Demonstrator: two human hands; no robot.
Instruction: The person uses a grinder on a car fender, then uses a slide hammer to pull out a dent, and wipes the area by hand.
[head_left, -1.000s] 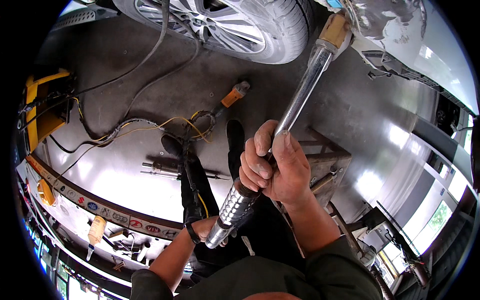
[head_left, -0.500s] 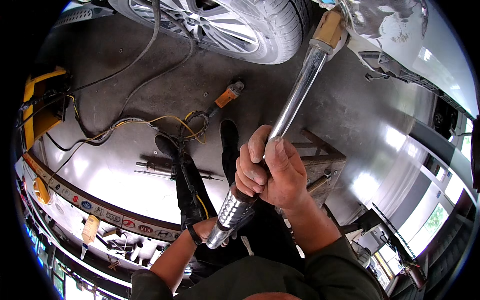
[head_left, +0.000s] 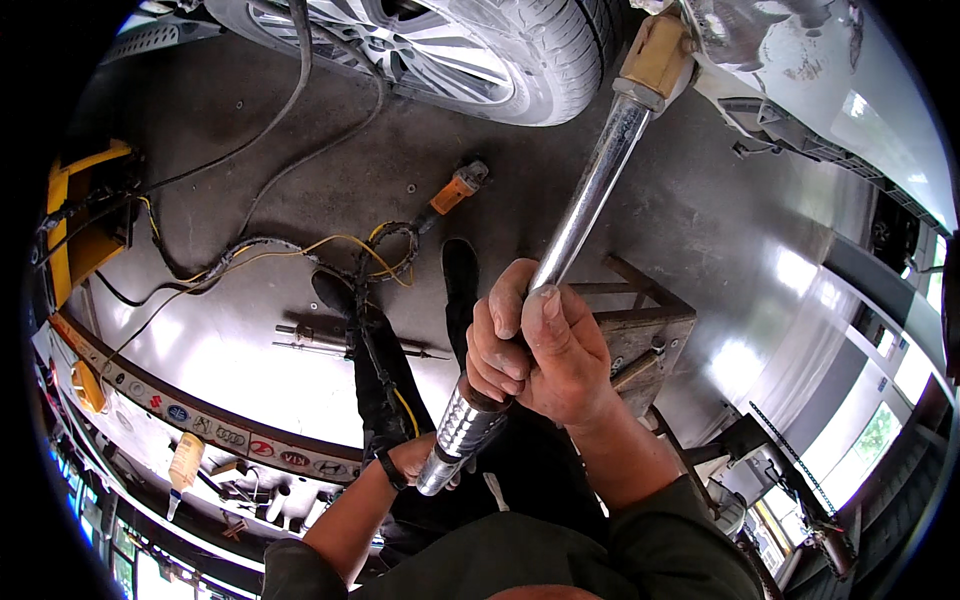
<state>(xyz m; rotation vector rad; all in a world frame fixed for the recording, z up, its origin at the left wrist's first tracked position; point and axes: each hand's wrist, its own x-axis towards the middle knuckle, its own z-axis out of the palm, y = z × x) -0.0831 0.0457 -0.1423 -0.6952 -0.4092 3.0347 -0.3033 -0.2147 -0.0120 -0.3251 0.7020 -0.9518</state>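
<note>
My right hand (head_left: 545,350) is clenched around the shaft of a long shiny metal bar (head_left: 590,210). The bar runs from a knurled grip (head_left: 462,432) near my lap up to a tan block-shaped head (head_left: 655,55), which sits against the white car body panel (head_left: 800,70). My left hand (head_left: 408,458), with a dark band on the wrist, lies just below the knurled end, partly hidden by it. Whether it holds the bar I cannot tell. My dark-trousered legs and shoes (head_left: 460,275) reach out over the concrete floor.
A car wheel with a silver alloy rim (head_left: 440,55) is at the top. An orange-handled power tool (head_left: 455,188) and tangled yellow and black cables (head_left: 300,250) lie on the floor. A yellow lift part (head_left: 75,215) stands at left, a low wooden stand (head_left: 645,330) under my right forearm.
The view has shifted a little, and the bar's head sits slightly nearer the top edge. My right hand keeps the same grip on the shaft.
</note>
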